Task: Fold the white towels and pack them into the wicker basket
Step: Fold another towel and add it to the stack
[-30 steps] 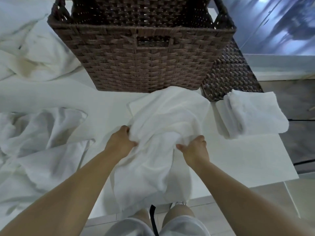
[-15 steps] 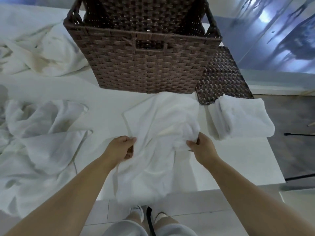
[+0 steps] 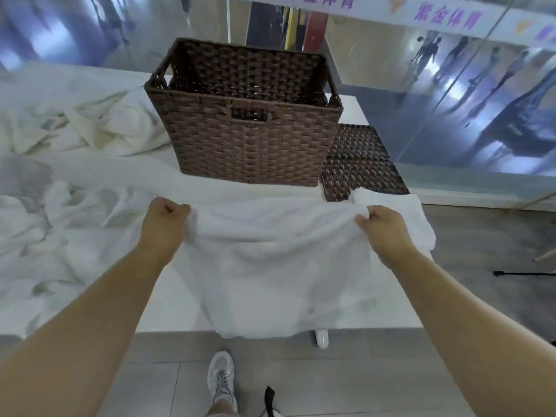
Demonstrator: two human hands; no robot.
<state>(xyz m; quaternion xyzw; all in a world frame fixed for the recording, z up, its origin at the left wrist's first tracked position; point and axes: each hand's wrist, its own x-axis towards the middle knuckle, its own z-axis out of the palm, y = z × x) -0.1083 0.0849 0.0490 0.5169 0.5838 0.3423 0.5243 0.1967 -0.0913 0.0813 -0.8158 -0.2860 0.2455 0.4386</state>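
A white towel (image 3: pixel 276 266) hangs spread between my two hands above the near edge of the white table (image 3: pixel 156 311). My left hand (image 3: pixel 164 224) grips its upper left corner, and my right hand (image 3: pixel 383 228) grips its upper right corner. The towel's lower edge droops past the table's front edge. Behind it stands the brown wicker basket (image 3: pixel 249 139), open at the top, with nothing visible inside. A folded white towel (image 3: pixel 418 218) lies at the table's right end, partly hidden behind my right hand.
The basket's flat wicker lid (image 3: pixel 361 164) lies to the right of the basket. Crumpled white towels (image 3: pixel 69 212) cover the table's left side, with more (image 3: pixel 99 121) at the back left. A glass wall rises behind the table. My shoe (image 3: pixel 221 380) stands on the tiled floor.
Both hands have lifted the towel off the table and pulled apart, stretching its top edge wide. The view has tilted up, showing more of the basket and the wall.
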